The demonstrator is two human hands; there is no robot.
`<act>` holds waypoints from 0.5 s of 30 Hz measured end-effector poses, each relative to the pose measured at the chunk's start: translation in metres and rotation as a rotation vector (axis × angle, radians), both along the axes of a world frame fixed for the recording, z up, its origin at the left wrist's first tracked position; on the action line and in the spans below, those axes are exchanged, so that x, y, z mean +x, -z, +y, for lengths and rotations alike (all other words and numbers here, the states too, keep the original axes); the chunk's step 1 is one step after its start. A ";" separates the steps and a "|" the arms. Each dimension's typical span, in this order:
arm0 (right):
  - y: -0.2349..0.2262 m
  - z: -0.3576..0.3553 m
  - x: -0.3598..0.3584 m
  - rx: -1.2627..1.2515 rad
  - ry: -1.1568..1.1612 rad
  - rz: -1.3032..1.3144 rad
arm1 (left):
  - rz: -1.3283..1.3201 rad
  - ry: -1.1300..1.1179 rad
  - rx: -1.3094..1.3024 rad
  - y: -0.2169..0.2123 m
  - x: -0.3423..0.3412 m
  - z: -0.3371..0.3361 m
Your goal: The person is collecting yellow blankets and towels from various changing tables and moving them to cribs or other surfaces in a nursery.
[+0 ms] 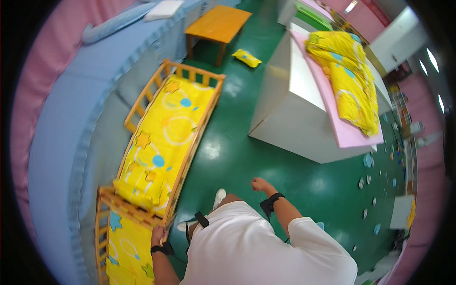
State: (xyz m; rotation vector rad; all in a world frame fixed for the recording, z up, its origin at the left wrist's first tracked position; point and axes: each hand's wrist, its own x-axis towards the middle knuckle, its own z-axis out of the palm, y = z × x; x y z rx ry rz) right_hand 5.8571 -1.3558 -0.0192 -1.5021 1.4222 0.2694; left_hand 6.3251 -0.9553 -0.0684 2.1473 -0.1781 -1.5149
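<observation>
My left hand (pixel 158 233) hangs low with its fingers curled, close to the corner where two small wooden beds meet. Whether it touches the rail there I cannot tell. Out over the green floor is my right hand (pixel 259 184), closed in a loose fist with nothing visible in it. Beside me on the left stands a child's wooden bed (pixel 198 142) with a yellow patterned mattress (pixel 178 128). A yellow pillow (pixel 137 190) rests at its near end. The second bed (pixel 102 237) adjoins it, also with yellow bedding (pixel 126 251).
A white cabinet (pixel 285 114) with a pink top carries a crumpled yellow quilt (pixel 349 80). On the floor ahead lies a yellow pillow (pixel 247 58), near a low orange wooden table (pixel 218 23). A blue-draped surface (pixel 71 104) runs along the left. Several small shoes (pixel 361 183) dot the right floor.
</observation>
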 end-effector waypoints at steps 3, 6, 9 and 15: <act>0.005 -0.029 -0.060 0.021 0.179 0.068 | 0.043 0.073 0.040 -0.037 -0.038 -0.093; -0.022 -0.070 -0.075 -0.075 0.464 -0.104 | 0.104 0.218 0.000 -0.030 -0.050 -0.173; -0.032 -0.096 -0.088 -0.072 0.575 -0.142 | 0.101 0.386 -0.065 -0.041 -0.060 -0.268; -0.055 -0.172 -0.063 -0.165 0.573 -0.195 | 0.223 0.346 -0.199 -0.070 -0.071 -0.447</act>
